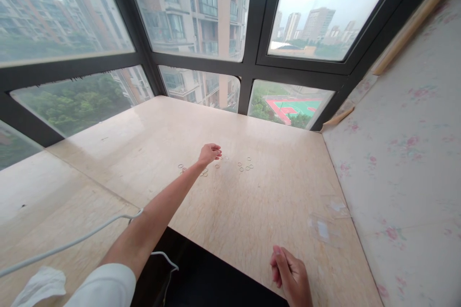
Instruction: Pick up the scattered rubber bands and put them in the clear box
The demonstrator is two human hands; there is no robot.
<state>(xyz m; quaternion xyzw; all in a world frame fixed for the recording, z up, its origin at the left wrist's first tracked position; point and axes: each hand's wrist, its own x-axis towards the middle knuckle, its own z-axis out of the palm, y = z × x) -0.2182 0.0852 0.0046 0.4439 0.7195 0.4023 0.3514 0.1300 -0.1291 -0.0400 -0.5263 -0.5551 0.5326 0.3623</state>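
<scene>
My left hand [210, 153] reaches out over the marble-patterned sill, its fingers curled and pressed together. Whatever may be between those fingers is too small to see. Several small thin rings lie scattered around it: one ring [217, 166] just below the hand, a loose group with a ring [241, 169] to its right, and others with a ring [180, 166] to its left, partly behind my forearm. Near the sill's front edge, my right hand [291, 272] is closed, thumb against the bent fingers. Its inside is hidden from view.
A white cable [72, 243] runs across my left forearm. Crumpled white tissue [43, 284] lies at lower left. Clear plastic packets [322, 230] are at the right, by the flowered wall [406, 163]. Dark-framed windows [248, 86] edge the sill [230, 211]; a dark gap opens below its front.
</scene>
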